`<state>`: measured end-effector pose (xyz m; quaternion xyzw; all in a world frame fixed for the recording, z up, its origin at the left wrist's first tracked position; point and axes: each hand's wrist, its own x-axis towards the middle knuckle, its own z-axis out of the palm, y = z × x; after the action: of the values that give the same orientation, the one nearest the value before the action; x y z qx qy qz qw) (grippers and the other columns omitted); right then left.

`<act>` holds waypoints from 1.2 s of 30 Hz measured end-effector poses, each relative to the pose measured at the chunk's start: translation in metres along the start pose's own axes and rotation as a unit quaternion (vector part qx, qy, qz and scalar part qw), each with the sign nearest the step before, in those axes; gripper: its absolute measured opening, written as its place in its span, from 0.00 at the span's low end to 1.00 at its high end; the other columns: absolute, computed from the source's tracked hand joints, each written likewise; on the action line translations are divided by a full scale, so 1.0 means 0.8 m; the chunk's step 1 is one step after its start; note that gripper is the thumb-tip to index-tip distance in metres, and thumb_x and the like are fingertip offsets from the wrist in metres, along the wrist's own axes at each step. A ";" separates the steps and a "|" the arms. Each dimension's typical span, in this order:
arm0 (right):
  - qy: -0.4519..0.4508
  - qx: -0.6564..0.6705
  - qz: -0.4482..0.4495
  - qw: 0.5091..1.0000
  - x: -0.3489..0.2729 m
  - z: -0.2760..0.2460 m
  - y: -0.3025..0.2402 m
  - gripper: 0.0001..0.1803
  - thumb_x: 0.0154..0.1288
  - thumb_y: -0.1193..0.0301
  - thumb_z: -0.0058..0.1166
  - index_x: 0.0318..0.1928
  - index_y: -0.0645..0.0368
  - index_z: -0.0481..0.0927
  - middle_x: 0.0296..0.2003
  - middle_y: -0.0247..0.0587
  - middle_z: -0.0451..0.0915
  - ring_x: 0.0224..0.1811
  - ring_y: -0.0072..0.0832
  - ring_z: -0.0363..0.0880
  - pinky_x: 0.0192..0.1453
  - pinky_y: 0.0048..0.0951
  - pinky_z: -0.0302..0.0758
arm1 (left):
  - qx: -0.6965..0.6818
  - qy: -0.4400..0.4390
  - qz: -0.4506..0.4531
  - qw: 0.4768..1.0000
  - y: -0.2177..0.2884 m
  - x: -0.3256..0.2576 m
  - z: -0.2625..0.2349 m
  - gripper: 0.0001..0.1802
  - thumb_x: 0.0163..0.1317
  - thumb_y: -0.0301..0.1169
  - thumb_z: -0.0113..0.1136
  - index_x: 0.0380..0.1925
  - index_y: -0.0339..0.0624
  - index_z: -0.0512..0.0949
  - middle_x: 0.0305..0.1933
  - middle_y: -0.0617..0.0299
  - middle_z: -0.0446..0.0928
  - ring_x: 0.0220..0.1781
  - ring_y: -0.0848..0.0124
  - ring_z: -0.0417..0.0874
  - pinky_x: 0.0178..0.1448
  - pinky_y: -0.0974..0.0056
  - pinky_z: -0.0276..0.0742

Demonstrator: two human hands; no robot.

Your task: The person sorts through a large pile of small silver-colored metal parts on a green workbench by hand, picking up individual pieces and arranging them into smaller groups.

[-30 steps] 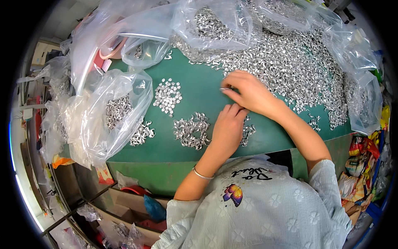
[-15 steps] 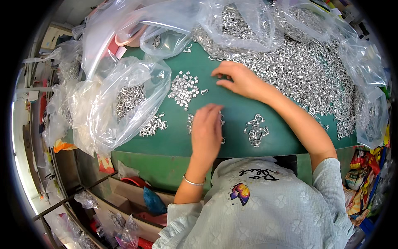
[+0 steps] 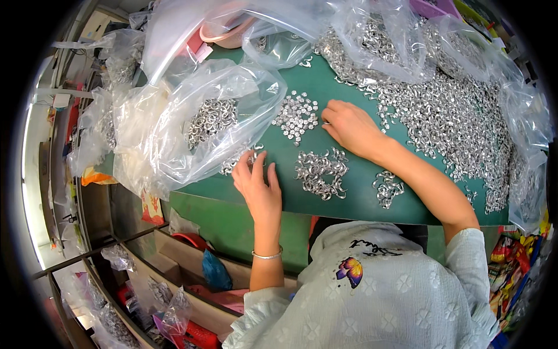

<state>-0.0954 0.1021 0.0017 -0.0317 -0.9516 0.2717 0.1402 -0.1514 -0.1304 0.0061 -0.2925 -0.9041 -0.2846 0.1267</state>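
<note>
My left hand (image 3: 258, 189) reaches to a small heap of silvery curved metal pieces (image 3: 232, 163) beside the open plastic bag; its fingers are spread, the tips over the heap. My right hand (image 3: 353, 131) rests on the green tabletop with fingers curled down, just right of a cluster of small flower-shaped metal pieces (image 3: 296, 116). A bright speck shows at its fingertips, too small to name. Between and below the hands lies a loose pile of curved metal pieces (image 3: 321, 174). Another little pile (image 3: 387, 189) sits under my right forearm.
A clear plastic bag (image 3: 256, 87) holding metal rings (image 3: 212, 122) stands at left. A large spread of curved metal pieces (image 3: 453, 122) covers the right side, with more filled bags (image 3: 378, 46) behind. A pink bowl (image 3: 226, 38) is at the back. Open drawers (image 3: 174, 262) lie below the table's front edge.
My left hand has moved left, off the middle pile, to the heap by the bag. My right hand has come closer to the flower-shaped cluster. The whole view has shifted.
</note>
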 end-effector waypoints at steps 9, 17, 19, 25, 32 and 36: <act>-0.061 0.131 -0.088 0.986 0.064 0.087 -0.058 0.11 0.57 0.73 0.59 0.41 0.60 0.80 0.37 0.44 0.79 0.44 0.45 0.79 0.49 0.43 0.77 | -0.043 0.078 -0.022 0.996 -0.007 0.003 0.013 0.18 0.63 0.24 0.58 0.54 0.39 0.76 0.57 0.49 0.72 0.59 0.50 0.72 0.63 0.50 0.63; 0.028 0.023 -0.062 0.997 -0.030 -0.034 -0.002 0.10 0.61 0.72 0.58 0.43 0.59 0.81 0.41 0.41 0.81 0.48 0.41 0.77 0.54 0.41 0.72 | -0.086 -0.007 0.037 0.996 0.010 0.000 0.017 0.14 0.62 0.23 0.59 0.49 0.37 0.78 0.58 0.52 0.74 0.61 0.52 0.72 0.66 0.52 0.61; 0.057 -0.080 0.074 0.992 -0.059 -0.076 0.030 0.14 0.62 0.69 0.59 0.48 0.58 0.81 0.50 0.42 0.79 0.54 0.41 0.75 0.58 0.44 0.69 | -0.123 -0.041 0.065 0.990 0.037 -0.001 0.020 0.15 0.61 0.22 0.60 0.49 0.38 0.78 0.58 0.52 0.74 0.61 0.52 0.72 0.66 0.53 0.62; -0.036 -0.172 0.047 0.983 -0.125 -0.083 0.041 0.21 0.62 0.68 0.59 0.56 0.56 0.77 0.65 0.40 0.70 0.71 0.38 0.62 0.71 0.50 0.60 | -0.184 -0.161 0.182 0.952 0.120 -0.018 0.044 0.16 0.60 0.23 0.61 0.50 0.36 0.77 0.57 0.51 0.75 0.59 0.53 0.74 0.65 0.51 0.65; 0.072 -0.101 0.075 0.989 -0.154 -0.104 0.060 0.14 0.61 0.73 0.59 0.48 0.59 0.82 0.59 0.40 0.75 0.69 0.38 0.65 0.69 0.46 0.62 | -0.143 -0.211 0.226 0.940 0.142 0.017 0.072 0.24 0.59 0.22 0.60 0.57 0.35 0.72 0.56 0.50 0.74 0.57 0.52 0.74 0.62 0.51 0.68; 0.034 -0.155 0.038 0.987 -0.137 -0.091 0.056 0.18 0.61 0.73 0.58 0.53 0.60 0.79 0.59 0.41 0.75 0.69 0.39 0.66 0.72 0.46 0.60 | -0.091 -0.227 0.290 0.925 0.146 0.059 0.105 0.22 0.58 0.21 0.60 0.55 0.35 0.72 0.52 0.51 0.74 0.54 0.52 0.74 0.58 0.54 0.70</act>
<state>0.0296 0.1623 0.0102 -0.0987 -0.9750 0.1249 0.1551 -0.1239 0.0181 0.0084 -0.6089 -0.7547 -0.2421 -0.0319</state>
